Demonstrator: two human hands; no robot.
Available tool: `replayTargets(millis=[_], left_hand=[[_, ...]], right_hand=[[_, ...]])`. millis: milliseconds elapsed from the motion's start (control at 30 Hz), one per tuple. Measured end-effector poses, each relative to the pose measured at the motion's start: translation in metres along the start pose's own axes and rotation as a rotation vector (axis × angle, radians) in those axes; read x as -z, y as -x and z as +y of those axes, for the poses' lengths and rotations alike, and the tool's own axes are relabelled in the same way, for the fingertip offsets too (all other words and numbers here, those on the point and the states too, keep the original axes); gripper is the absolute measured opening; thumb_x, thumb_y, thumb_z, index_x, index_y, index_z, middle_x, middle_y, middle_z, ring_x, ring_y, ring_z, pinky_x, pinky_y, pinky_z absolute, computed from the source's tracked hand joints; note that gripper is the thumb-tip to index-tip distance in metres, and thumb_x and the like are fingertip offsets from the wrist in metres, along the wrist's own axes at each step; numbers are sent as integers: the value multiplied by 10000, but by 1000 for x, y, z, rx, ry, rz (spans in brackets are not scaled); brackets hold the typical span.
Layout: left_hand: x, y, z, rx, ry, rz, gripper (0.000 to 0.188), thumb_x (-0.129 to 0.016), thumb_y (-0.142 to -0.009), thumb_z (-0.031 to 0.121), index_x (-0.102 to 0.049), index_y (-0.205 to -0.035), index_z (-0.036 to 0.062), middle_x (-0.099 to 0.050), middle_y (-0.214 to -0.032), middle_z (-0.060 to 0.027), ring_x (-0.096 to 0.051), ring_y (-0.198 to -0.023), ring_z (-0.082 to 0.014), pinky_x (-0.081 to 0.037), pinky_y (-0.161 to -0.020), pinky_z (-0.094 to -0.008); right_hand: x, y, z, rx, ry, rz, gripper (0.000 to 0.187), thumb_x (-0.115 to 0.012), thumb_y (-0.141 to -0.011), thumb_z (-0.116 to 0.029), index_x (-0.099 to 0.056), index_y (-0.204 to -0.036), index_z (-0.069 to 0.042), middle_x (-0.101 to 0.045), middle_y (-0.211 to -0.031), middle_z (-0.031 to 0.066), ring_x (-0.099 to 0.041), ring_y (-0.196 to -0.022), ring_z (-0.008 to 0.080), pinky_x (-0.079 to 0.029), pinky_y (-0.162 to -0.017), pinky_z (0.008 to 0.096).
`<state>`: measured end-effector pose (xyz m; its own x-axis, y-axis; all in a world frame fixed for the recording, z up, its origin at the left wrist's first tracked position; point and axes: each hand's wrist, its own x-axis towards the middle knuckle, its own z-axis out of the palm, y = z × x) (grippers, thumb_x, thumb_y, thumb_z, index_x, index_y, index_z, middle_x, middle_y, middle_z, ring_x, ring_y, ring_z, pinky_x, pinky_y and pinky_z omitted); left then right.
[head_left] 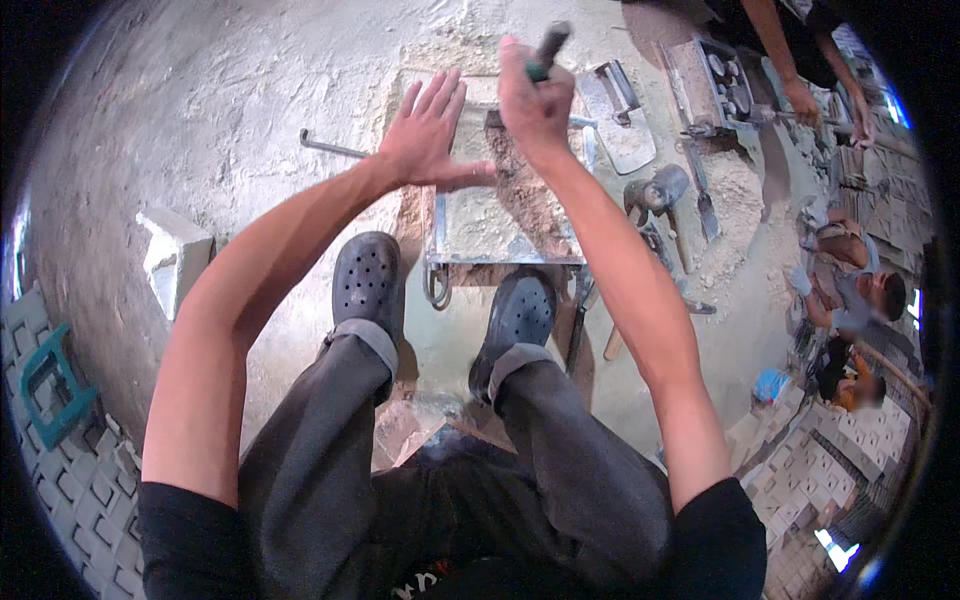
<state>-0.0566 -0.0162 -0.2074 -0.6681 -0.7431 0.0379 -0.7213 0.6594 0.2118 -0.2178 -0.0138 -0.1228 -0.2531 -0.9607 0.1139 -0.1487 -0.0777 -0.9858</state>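
Metal trowel (pixel 627 142) lies near the right hand (pixel 537 105).

On the floor (pixel 270 120), a frame (pixel 505 262) lies between a block (pixel 175 262) at left and a mallet (pixel 664 187) at right, a trowel (pixel 632 150) farther.

At the far side of the metal frame (pixel 505 262), the right hand (pixel 535 105) hides the middle of a tool (pixel 553 42) whose handle end is blurred. Left of the frame, the left hand (pixel 428 135) and wrist mask one end of a hooked rod (pixel 333 147). Far right of it, a co-worker (pixel 770 45) is cut off above; seated people (pixel 860 292) look too small to read.
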Motion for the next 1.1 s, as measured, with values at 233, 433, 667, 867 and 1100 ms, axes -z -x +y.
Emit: replayTargets(millis=[233, 433, 667, 867, 1100], left_hand=[[11, 7, 41, -95, -23, -67, 1317, -331, -746, 938, -209, -1483, -146, -200, -1577, -293, -134, -1500, -385, -89, -1230, -482], [7, -9, 71, -93, -28, -42, 1238, -319, -795, 899, -199, -1503, -110, -176, -1591, -278, -137, -1500, -384, -100, -1228, -469], [-5, -6, 109, -560, 139, -37, 1073, -401, -854, 788, -264, -1505, -54, -281, -1582, -195, -246, -1481, -307, -166, -1220, -419], [-2, -30, 108, -519, 122, -86, 1181, -458, -781, 842, -244, -1505, -68, -254, -1583, -230, -216, -1491, -325, -148, -1227, -430], [13, -40, 80, -607, 58, -84, 1280, -461, -718, 898, -202, -1517, -68, -179, -1605, -239, -141, -1508, -345, -113, -1233, -450]], right_hand=[[47, -1, -42, -188, -535, 39, 481, -595, -964, -335, -389, -580, -133, -348, -518, -32, -325, -453, 114, -314, -470, 306], [122, 54, -62, -211, -497, 255, 507, -523, -979, -391, -280, -587, -180, -239, -507, -36, -228, -442, 114, -231, -476, 303], [127, 105, -44, -301, -522, 370, 506, -534, -973, -354, -266, -583, -176, -231, -497, -33, -226, -443, 123, -241, -486, 307], [126, 105, -34, -310, -586, 367, 512, -554, -970, -332, -271, -574, -175, -239, -506, -39, -229, -448, 112, -241, -490, 298], [113, 110, -21, -266, -540, 359, 467, -545, -979, -232, -310, -581, -166, -282, -507, -53, -233, -433, 83, -221, -434, 276]])
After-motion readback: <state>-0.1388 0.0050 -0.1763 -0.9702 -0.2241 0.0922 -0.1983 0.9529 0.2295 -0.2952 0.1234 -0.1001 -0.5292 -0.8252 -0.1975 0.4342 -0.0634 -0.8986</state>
